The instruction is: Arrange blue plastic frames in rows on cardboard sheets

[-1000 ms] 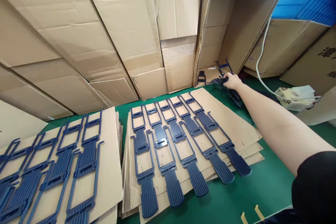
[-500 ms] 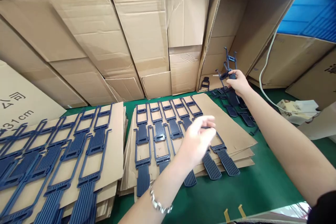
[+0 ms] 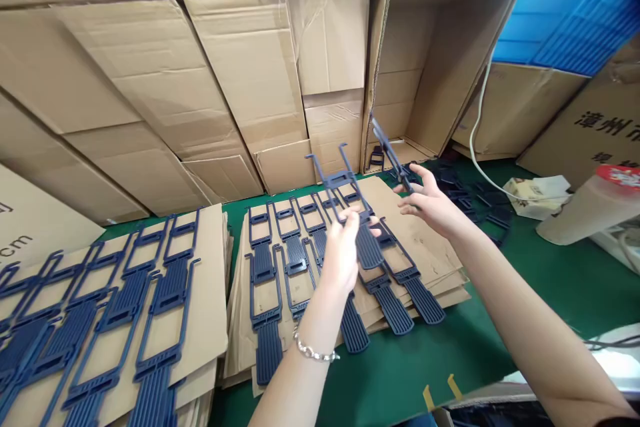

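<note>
Between the thumb and fingers of my left hand is a dark blue plastic frame with two hooked legs and a ribbed tongue, tilted above the cardboard. My right hand grips a second dark blue plastic frame, seen nearly edge-on, by its lower end; some fingers are spread. Below both hands, rows of similar frames lie on a stack of cardboard sheets. My left hand hides part of these rows.
More frames cover another cardboard stack at left. A loose pile of dark parts lies at right, near an open carton. Beyond are a white cable, a small box and a red-lidded container.
My right hand has come left from the pile with frames. My left hand, empty before, now holds one of the frames. The view has shifted a little to the right.
</note>
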A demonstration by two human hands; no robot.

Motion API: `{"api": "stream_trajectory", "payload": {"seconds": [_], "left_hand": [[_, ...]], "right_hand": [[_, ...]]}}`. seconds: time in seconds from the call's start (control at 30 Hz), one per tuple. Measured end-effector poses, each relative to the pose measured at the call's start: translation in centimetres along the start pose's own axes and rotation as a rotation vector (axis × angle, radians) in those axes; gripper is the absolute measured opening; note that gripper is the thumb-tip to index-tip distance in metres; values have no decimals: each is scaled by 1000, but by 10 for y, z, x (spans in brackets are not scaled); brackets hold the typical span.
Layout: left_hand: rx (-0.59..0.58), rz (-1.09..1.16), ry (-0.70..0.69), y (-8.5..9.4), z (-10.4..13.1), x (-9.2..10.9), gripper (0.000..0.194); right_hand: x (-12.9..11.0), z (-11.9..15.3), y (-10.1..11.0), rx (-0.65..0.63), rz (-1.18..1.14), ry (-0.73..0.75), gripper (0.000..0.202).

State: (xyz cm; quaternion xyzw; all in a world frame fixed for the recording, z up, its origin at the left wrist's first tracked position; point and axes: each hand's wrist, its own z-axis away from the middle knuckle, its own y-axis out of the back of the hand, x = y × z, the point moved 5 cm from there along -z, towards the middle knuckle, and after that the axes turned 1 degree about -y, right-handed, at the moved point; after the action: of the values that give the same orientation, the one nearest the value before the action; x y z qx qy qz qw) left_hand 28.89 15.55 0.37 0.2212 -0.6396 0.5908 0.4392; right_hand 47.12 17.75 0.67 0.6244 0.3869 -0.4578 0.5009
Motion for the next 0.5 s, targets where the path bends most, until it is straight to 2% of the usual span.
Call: {"api": "stream_trajectory", "payload": {"seconds": [0.03,0.1,0.23,0.37,0.5], "left_hand": [[29,19,-33,8,3,7,18],[75,54,-86,20,8,18,16],[151,85,-122,38,18,20,18],[171,74,-89,49,30,6,26],[125,21,-33,49,40,1,33]], "right_hand": [[13,-4,7,59,232,-25,70],[37,-8,17,146,495,-59,61],[70,-8,17,145,689,-59,55],[82,-8,12,82,836,-24,52],[79,-9,9,73,921,31,48]]}}
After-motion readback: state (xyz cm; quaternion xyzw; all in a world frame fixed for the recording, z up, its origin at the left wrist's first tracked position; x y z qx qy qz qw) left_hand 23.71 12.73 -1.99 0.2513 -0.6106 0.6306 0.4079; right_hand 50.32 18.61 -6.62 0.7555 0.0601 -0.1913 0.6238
